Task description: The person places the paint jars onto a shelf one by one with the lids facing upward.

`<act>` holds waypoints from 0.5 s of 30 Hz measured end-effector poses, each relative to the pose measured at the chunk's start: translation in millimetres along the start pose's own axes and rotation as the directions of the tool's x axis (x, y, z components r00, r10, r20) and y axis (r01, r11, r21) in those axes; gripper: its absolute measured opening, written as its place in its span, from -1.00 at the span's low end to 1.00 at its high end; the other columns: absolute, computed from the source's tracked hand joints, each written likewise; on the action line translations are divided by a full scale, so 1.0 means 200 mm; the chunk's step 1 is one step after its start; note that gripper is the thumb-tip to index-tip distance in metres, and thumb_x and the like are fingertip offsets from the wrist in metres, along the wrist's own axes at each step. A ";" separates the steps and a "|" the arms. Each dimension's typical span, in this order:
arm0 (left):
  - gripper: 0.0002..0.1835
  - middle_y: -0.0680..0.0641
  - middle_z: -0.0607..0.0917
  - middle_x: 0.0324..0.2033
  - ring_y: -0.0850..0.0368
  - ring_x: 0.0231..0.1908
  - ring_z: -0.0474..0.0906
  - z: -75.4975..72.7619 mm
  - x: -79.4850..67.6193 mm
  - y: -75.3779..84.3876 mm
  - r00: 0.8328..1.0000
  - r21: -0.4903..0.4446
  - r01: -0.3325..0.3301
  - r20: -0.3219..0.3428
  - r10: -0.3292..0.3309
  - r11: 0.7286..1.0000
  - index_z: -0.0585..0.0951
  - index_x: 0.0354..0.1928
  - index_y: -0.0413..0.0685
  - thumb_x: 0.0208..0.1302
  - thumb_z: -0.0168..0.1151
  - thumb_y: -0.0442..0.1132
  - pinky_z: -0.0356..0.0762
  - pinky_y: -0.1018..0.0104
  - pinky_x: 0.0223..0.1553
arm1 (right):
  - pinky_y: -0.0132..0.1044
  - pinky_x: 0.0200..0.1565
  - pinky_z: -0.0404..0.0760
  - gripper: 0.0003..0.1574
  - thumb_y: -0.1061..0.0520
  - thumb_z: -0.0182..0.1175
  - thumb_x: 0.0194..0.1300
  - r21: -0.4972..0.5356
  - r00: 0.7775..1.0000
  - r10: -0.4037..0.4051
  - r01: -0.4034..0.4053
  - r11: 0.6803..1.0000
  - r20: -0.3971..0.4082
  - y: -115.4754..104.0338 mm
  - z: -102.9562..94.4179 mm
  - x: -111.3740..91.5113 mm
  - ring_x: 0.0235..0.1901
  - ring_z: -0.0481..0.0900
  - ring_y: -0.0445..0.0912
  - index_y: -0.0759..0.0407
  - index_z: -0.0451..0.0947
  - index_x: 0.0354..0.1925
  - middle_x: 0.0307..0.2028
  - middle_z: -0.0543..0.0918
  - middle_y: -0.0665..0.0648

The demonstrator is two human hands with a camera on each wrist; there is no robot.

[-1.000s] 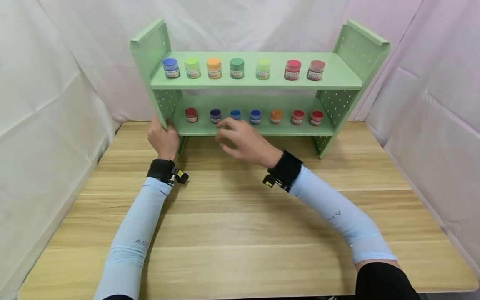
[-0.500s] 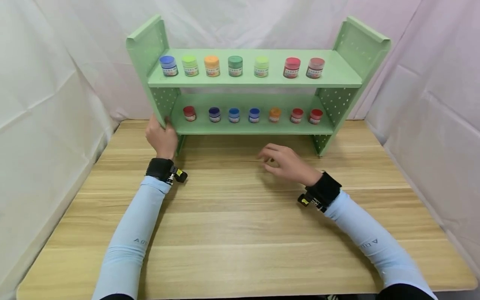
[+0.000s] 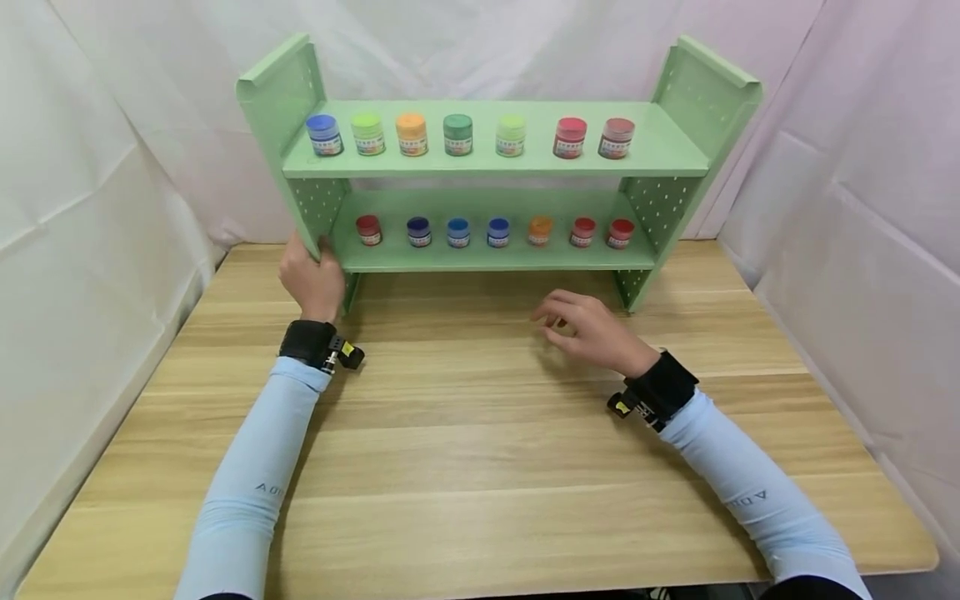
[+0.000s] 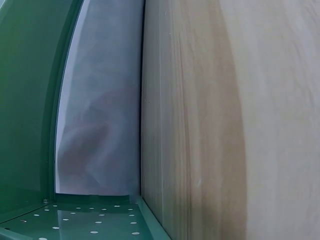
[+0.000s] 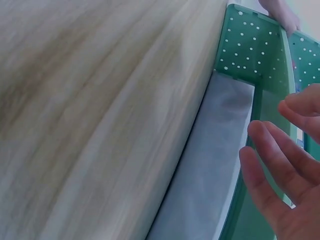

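Observation:
My left hand (image 3: 312,282) grips the front edge of the left side panel of a light green two-tier shelf (image 3: 480,266). In the left wrist view that hand is out of sight; the perforated panel (image 4: 95,225) shows at the bottom. Over the table, before the shelf's right half, hovers my right hand (image 3: 596,335), its fingers loosely bent around nothing. Several small paint jars stand in a row on each tier. The upper row runs from a blue jar (image 3: 325,136) to a dull red jar (image 3: 617,138). Below, a red jar (image 3: 368,230) stands leftmost and another red jar (image 3: 620,234) rightmost.
The shelf stands at the back of a wood-grain table (image 3: 465,467). White cloth (image 3: 82,208) hangs behind it and along both sides. Each wrist carries a black strap with a small camera (image 3: 350,356).
My right hand has drawn back from the lower tier's middle jars, moving right and toward me, then nearly stopped. My left hand keeps its hold on the panel. The head view has shifted slightly.

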State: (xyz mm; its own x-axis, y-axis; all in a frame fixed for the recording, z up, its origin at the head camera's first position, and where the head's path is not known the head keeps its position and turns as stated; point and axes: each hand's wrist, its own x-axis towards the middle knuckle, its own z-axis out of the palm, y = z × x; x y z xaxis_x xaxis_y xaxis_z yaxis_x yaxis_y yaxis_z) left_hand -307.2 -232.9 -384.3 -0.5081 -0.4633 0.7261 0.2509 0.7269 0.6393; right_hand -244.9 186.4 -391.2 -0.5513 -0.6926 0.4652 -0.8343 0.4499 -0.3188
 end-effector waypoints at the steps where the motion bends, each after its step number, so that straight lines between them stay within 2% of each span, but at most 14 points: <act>1: -0.75 -0.09 0.69 -0.17 0.08 -0.12 0.58 0.00 0.00 0.00 1.000 0.002 0.000 0.005 0.000 1.000 0.65 -0.08 -0.21 0.22 0.14 -0.31 0.45 0.17 -0.09 | -0.27 -0.33 0.57 -0.73 0.25 0.24 0.16 0.000 1.000 0.002 -0.002 1.000 0.006 0.00 0.00 0.00 -0.29 0.54 -0.24 0.08 0.60 -0.12 -0.18 0.56 -0.04; 4: -0.75 -0.10 0.69 -0.18 0.07 -0.13 0.59 -0.01 0.00 -0.01 1.000 0.010 -0.002 0.016 0.002 1.000 0.64 -0.08 -0.21 0.23 0.14 -0.30 0.45 0.18 -0.09 | -0.30 -0.32 0.56 -0.74 0.23 0.24 0.18 0.000 1.000 0.009 -0.009 1.000 0.025 0.00 0.02 0.00 -0.29 0.54 -0.25 0.13 0.61 -0.11 -0.18 0.57 -0.02; 6: -0.79 -0.11 0.68 -0.30 0.06 -0.27 0.58 -0.02 0.00 -0.01 1.000 0.022 -0.013 0.023 0.013 1.000 0.64 -0.15 -0.22 0.24 0.12 -0.29 0.43 0.21 -0.21 | -0.33 -0.32 0.55 -0.75 0.22 0.23 0.20 -0.003 0.999 0.011 -0.011 1.000 0.032 0.01 0.03 0.00 -0.29 0.54 -0.26 0.16 0.61 -0.11 -0.18 0.57 -0.02; 10: -0.79 -0.16 0.48 -0.57 -0.02 -0.54 0.36 -0.03 0.00 -0.02 0.998 0.052 -0.044 0.042 0.042 0.998 0.55 -0.32 -0.24 0.26 0.07 -0.20 0.19 0.18 -0.47 | -0.32 -0.32 0.55 -0.75 0.21 0.22 0.20 -0.009 1.000 0.010 -0.010 1.000 0.030 0.01 0.04 0.01 -0.30 0.53 -0.27 0.18 0.62 -0.12 -0.18 0.57 -0.02; 12: -0.68 -0.15 0.49 -0.56 -0.03 -0.57 0.32 -0.04 0.00 -0.02 0.998 0.058 -0.056 0.040 0.053 0.997 0.56 -0.14 -0.20 0.26 0.06 -0.08 0.15 0.14 -0.51 | -0.30 -0.33 0.56 -0.76 0.22 0.23 0.19 -0.013 1.000 0.009 -0.009 1.000 0.023 0.02 0.04 0.01 -0.30 0.53 -0.27 0.17 0.62 -0.12 -0.19 0.58 -0.01; 14: -0.45 -0.13 0.64 -0.29 -0.01 -0.42 0.49 -0.05 0.00 -0.02 0.997 0.051 -0.070 0.022 0.069 0.996 0.46 0.17 -0.16 0.24 0.05 0.04 0.24 0.11 -0.50 | -0.28 -0.34 0.56 -0.75 0.23 0.23 0.18 -0.015 1.000 0.008 -0.007 1.000 0.018 0.02 0.03 0.01 -0.30 0.53 -0.28 0.15 0.62 -0.12 -0.19 0.58 -0.01; 15: -0.32 -0.10 0.63 -0.08 0.03 -0.29 0.54 -0.05 0.00 -0.01 0.997 0.039 -0.080 0.002 0.080 0.996 0.35 0.32 -0.15 0.22 0.04 0.09 0.32 0.08 -0.46 | -0.28 -0.34 0.56 -0.75 0.23 0.23 0.18 -0.016 1.000 0.006 -0.006 1.000 0.014 0.02 0.03 0.01 -0.30 0.52 -0.28 0.13 0.61 -0.12 -0.19 0.58 -0.01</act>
State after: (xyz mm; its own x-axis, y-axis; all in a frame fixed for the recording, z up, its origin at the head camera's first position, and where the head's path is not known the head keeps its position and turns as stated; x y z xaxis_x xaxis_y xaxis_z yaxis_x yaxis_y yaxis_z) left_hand -299.2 -240.2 -382.1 -0.4879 -0.4030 0.7743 0.2580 0.7808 0.5690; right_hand -248.9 182.2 -396.3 -0.5562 -0.6979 0.4513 -0.8310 0.4630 -0.3082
